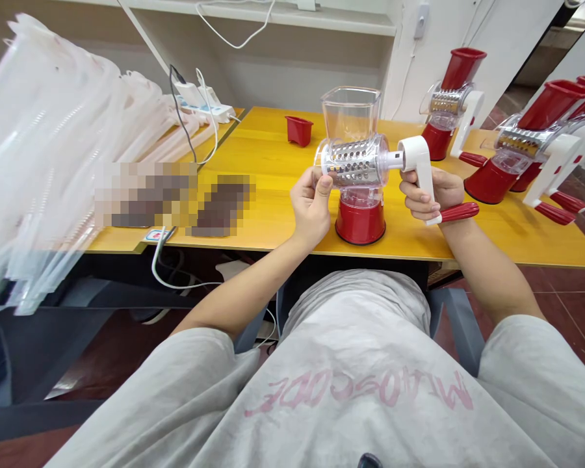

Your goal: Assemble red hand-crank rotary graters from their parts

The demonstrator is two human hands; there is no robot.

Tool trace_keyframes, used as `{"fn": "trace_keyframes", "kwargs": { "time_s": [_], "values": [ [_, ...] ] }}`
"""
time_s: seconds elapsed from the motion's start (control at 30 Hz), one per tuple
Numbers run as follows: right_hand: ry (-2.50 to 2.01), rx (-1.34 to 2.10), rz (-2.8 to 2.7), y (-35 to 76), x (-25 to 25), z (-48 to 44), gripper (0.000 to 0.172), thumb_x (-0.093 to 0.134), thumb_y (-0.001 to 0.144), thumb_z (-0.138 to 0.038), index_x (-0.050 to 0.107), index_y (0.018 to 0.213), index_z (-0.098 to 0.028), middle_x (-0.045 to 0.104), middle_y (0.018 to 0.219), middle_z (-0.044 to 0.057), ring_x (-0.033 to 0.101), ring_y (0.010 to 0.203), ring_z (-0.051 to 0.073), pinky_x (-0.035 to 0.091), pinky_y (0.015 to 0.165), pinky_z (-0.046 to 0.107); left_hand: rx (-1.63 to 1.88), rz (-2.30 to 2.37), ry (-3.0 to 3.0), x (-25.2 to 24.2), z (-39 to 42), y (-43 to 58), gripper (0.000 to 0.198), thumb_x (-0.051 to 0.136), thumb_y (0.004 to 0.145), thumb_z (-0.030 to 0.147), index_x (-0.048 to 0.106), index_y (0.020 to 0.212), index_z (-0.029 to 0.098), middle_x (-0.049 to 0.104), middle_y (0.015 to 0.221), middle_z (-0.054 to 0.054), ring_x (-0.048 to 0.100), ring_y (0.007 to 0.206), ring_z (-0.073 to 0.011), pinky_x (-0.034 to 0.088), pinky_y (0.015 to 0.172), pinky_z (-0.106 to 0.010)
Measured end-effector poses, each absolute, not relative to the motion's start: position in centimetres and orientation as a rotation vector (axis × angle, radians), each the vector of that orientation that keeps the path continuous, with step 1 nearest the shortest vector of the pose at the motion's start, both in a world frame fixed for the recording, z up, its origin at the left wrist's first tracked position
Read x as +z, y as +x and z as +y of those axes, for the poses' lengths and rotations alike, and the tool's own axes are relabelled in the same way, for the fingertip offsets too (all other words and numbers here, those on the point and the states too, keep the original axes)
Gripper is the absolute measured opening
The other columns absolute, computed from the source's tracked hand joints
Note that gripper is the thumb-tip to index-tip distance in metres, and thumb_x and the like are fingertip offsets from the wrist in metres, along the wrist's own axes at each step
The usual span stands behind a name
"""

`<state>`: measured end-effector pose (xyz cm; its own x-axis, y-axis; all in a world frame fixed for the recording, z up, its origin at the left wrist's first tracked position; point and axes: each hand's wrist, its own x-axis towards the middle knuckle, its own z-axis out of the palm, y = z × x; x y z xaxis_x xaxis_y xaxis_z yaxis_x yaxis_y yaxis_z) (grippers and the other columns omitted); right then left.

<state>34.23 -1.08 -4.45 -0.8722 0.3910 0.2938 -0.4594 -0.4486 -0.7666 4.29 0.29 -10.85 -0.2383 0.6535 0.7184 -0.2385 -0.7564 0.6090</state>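
A rotary grater stands upright at the front of the yellow table, with a red base [361,221] and a clear hopper [351,116]. Its perforated metal drum [353,161] lies sideways in the clear housing. My left hand [312,205] is closed on the drum's left rim, thumb in front. On the other side, my right hand [426,192] wraps round the white crank [418,159], whose shaft meets the drum's right end with a short length of it showing. The crank's red grip [459,212] points right, below my right fingers.
A small red pusher [299,130] sits behind the grater on the table [258,175]. Several assembled graters [504,153] stand at right. Plastic bags [53,149] are piled at left, near a power strip [214,112] with cables and two blurred dark flat objects [223,205].
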Motion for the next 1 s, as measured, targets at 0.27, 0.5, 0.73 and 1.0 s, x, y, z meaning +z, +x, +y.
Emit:
{"fn": "trace_keyframes", "kwargs": {
  "time_s": [0.27, 0.5, 0.73, 1.0],
  "values": [
    [-0.156, 2.100, -1.476, 34.7, -4.0, -1.2, 0.032, 0.082, 0.121, -0.050, 0.064, 0.125, -0.024, 0.071, 0.088, -0.005, 0.040, 0.054, 0.008, 0.044, 0.051, 0.022, 2.034, 0.479, 1.444, -10.5, 0.1, 4.4, 0.070, 0.092, 0.110, 0.085, 0.070, 0.085, 0.024, 0.054, 0.079, 0.002, 0.060, 0.075, -0.0162, 0.057, 0.076, -0.032],
    [-0.283, 1.891, -1.640, 35.1, -3.2, -2.2, 0.045, 0.092, 0.115, -0.057, 0.069, 0.126, -0.020, 0.074, 0.091, -0.002, 0.053, 0.057, 0.009, 0.051, 0.056, 0.025, 2.025, 0.465, 1.465, -10.4, -0.1, 4.3, 0.073, 0.092, 0.109, 0.086, 0.066, 0.083, 0.023, 0.051, 0.076, 0.003, 0.056, 0.072, -0.0153, 0.055, 0.074, -0.031],
    [-0.331, 1.765, -1.808, 36.4, -2.7, -2.0, 0.044, 0.091, 0.118, -0.055, 0.075, 0.129, -0.016, 0.082, 0.093, 0.006, 0.071, 0.066, 0.015, 0.060, 0.060, 0.027, 1.970, 0.468, 1.496, -10.0, 0.0, 3.9, 0.080, 0.091, 0.108, 0.089, 0.056, 0.078, 0.023, 0.045, 0.075, 0.003, 0.050, 0.070, -0.0158, 0.052, 0.071, -0.032],
    [-0.301, 1.697, -2.006, 36.8, -1.1, -0.8, 0.041, 0.088, 0.123, -0.052, 0.079, 0.132, -0.013, 0.084, 0.103, 0.009, 0.078, 0.078, 0.015, 0.062, 0.071, 0.025, 1.919, 0.442, 1.583, -10.3, 0.6, 3.1, 0.083, 0.091, 0.107, 0.093, 0.056, 0.078, 0.023, 0.047, 0.075, 0.002, 0.048, 0.070, -0.0159, 0.049, 0.070, -0.032]
  ]
}}
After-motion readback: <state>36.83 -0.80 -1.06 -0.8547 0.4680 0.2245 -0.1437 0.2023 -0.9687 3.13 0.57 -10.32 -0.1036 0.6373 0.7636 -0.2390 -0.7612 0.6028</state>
